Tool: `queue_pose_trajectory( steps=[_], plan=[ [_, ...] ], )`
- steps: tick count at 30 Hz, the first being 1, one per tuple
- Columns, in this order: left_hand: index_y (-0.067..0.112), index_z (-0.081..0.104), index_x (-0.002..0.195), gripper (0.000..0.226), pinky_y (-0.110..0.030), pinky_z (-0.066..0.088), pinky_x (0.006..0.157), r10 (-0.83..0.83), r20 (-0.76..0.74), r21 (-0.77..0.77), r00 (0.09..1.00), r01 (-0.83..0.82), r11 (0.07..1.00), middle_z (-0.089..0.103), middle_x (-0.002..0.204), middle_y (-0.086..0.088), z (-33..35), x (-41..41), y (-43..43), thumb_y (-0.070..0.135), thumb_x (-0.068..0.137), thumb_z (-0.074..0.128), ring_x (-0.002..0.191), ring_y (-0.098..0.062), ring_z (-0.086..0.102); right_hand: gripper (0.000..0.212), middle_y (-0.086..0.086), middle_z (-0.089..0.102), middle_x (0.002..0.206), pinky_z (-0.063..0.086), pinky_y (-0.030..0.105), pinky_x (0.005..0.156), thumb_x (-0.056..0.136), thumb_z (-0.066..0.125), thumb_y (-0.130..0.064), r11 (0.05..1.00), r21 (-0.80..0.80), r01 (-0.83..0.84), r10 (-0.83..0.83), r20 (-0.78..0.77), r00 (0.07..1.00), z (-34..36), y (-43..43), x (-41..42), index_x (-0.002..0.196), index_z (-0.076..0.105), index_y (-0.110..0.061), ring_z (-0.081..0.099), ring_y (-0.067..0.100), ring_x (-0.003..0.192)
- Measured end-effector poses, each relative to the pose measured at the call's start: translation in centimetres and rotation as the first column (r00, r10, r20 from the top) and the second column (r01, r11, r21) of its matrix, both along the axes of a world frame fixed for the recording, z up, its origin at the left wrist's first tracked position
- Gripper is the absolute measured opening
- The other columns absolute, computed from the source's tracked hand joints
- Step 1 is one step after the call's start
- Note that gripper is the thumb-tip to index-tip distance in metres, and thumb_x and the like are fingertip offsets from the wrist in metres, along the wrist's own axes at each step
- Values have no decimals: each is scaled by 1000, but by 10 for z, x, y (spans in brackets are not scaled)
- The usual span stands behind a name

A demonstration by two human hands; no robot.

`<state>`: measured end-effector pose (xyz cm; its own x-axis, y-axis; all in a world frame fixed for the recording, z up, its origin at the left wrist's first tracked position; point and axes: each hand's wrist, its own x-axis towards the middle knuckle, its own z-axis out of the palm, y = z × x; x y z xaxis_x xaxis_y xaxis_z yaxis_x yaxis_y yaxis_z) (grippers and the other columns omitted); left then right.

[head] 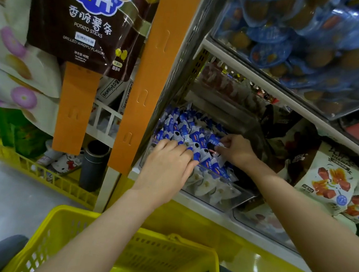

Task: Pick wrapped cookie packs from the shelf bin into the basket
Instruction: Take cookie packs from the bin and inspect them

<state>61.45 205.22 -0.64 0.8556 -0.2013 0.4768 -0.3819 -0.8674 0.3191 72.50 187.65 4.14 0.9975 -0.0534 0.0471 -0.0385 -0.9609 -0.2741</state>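
A clear plastic shelf bin (pixel 239 198) holds several small blue-and-white wrapped cookie packs (pixel 181 126). My left hand (pixel 167 167) lies palm down over the near left of the pile, its fingers curled into the packs. Further in, my right hand (pixel 235 148) pinches a pack between its fingertips. Below the shelf, at the bottom of the view, the yellow basket (pixel 62 227) stands under my left forearm; its inside shows only bare mesh.
An orange shelf post (pixel 146 72) rises just left of the bin. A shelf of blue packs (pixel 291 37) overhangs above. White snack bags (pixel 331 181) sit right of the bin. A second yellow basket (pixel 46 178) with goods stands at the left.
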Motion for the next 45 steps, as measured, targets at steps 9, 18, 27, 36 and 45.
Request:
queue_pose_trajectory(
  steps=[9,18,27,36,45],
  plan=[
    [16,65,102,49,-35,35,96,6,9,-1,1000,-6,1000,67,98,0,0,0,0,37,94,21,95,-19,56,27,8,61,111,46,32,93,88,61,-23,986,163,46,-17,-176,984,-12,-4,-1,112,59,-9,58,18,98],
    [16,67,99,48,-36,38,93,4,22,0,1000,-4,1000,68,95,-1,-1,1,0,36,94,24,93,-20,58,20,7,61,111,38,23,78,94,51,-16,981,-183,-59,40,-107,993,22,-19,-2,108,64,-8,52,14,91],
    [18,63,107,52,-34,33,97,-19,16,-13,1000,19,1000,65,104,1,-3,3,1,38,94,17,100,-18,54,21,15,60,117,46,31,90,92,55,-13,989,-137,61,-91,-226,970,5,-14,4,108,63,-1,57,25,107],
    [15,67,97,45,-36,39,92,-24,70,-55,997,27,998,68,94,0,-4,1,0,35,94,27,91,-19,58,14,10,68,98,43,21,77,81,69,-12,997,-34,63,-66,-99,993,1,-12,-5,92,71,-3,56,10,77],
    [19,57,112,31,-25,22,98,-35,32,-127,999,38,991,60,111,4,-1,-2,-1,29,98,32,107,-14,49,9,-1,59,93,40,12,73,88,58,-9,978,-114,-176,205,343,916,34,-8,-43,92,66,-13,55,8,82]
  ],
)
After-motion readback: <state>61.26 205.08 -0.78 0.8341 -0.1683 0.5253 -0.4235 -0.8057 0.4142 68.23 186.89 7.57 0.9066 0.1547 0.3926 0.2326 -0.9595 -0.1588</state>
